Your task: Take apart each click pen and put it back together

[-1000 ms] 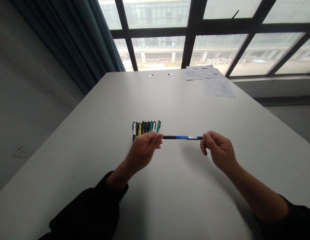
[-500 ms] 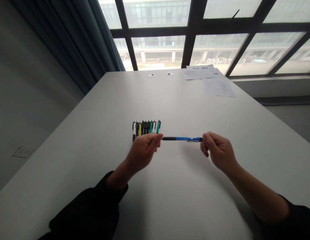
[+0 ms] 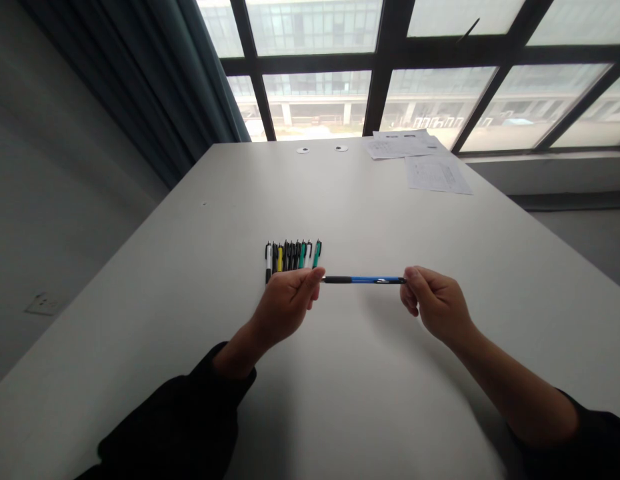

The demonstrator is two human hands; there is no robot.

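A blue pen (image 3: 365,280) with a dark grip is held level between my two hands, above the table. My left hand (image 3: 290,300) pinches its tip end between thumb and fingers. At the other end, by the clip and push button, my right hand (image 3: 437,300) has it pinched the same way. Behind my left hand lies a row of several pens (image 3: 290,255), side by side, in white, black, yellow and green. A green pen (image 3: 317,253) sits slightly apart at the row's right end. My left hand hides the lower parts of many of them.
The white table (image 3: 340,400) reaches to the window. Printed papers (image 3: 437,173) lie at its far right corner. Two round white cable-hole covers (image 3: 303,151) sit near the back edge. A dark curtain (image 3: 190,87) hangs at the left.
The blue pen has rolled about its long axis, so its clip now faces up toward me instead of showing along the lower edge. Both hands have stayed almost in place.
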